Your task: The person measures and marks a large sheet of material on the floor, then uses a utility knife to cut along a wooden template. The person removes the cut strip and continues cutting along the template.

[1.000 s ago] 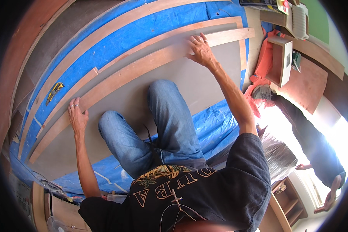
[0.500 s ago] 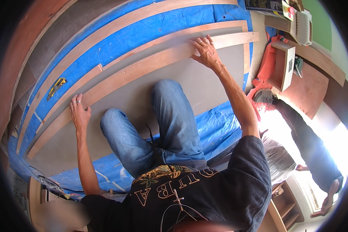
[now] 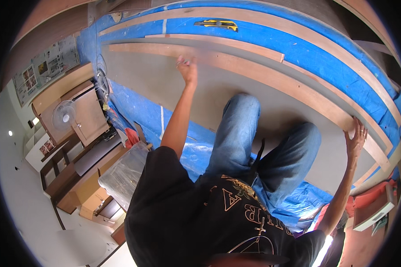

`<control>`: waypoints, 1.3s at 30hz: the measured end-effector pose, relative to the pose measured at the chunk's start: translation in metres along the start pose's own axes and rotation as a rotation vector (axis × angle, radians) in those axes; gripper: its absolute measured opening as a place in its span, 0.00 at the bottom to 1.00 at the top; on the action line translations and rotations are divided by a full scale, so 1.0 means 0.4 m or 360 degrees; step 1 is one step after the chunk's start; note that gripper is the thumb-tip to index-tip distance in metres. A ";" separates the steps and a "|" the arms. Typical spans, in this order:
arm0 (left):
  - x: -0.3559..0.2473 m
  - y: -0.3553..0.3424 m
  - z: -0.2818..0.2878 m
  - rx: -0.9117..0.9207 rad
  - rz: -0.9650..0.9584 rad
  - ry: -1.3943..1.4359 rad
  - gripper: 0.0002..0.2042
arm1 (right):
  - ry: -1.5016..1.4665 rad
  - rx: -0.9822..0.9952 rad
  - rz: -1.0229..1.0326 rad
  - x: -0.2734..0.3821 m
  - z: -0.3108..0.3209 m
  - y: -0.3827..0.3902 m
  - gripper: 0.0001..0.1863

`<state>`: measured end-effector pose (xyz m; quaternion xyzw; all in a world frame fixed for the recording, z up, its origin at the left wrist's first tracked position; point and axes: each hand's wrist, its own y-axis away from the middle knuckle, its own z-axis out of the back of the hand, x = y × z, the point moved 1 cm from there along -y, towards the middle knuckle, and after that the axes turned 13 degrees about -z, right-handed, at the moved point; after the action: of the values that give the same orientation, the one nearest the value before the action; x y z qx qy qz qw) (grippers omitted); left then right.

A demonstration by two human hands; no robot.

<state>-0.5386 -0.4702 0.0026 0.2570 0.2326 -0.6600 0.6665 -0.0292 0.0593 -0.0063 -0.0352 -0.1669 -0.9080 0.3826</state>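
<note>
A long, pale wooden strip (image 3: 298,89) lies across a large grey sheet (image 3: 214,89) in front of my knees. My left hand (image 3: 188,70) is at the strip's near edge toward its left part, fingers curled in against it; the fingertips are blurred. Toward the right end, my right hand (image 3: 356,139) spans the strip, with thumb at the near edge and fingers reaching over to the far side. Just beyond lies a thinner wooden strip (image 3: 240,43), its squared end showing. A yellow and black utility knife (image 3: 217,24) rests farther off on blue tarp (image 3: 178,27).
Another long wooden strip (image 3: 298,31) curves along the far side of the tarp. At left stand a fan (image 3: 66,118), cabinets and a plastic-wrapped box (image 3: 124,171). A drawer-like box (image 3: 375,209) sits on red cloth at lower right.
My view has turned to the left, bringing in the fan and cabinets, while the other person has left the picture. My left hand's fingers have curled; my right hand still spans the strip.
</note>
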 end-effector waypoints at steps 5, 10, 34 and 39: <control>0.101 -0.110 0.002 -0.0360 0.0962 0.0542 0.47 | 0.0055 0.0001 -0.0016 -0.012 -0.008 0.007 0.41; 0.102 -0.157 -0.070 -0.0151 0.0821 0.0325 0.51 | 0.0097 0.0035 -0.0038 -0.014 -0.007 0.003 0.41; 0.052 -0.107 -0.110 -0.0741 0.0483 0.0550 0.45 | 0.0086 0.0096 -0.0064 -0.045 -0.028 -0.001 0.41; 0.027 -0.092 -0.109 -0.0653 0.0489 0.0714 0.49 | 0.0098 0.0103 -0.0060 -0.048 -0.025 0.002 0.41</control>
<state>-0.5739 -0.4501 -0.0389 0.2883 0.4600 -0.4182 0.7283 -0.0145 0.0687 -0.0194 0.0084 -0.1850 -0.9098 0.3714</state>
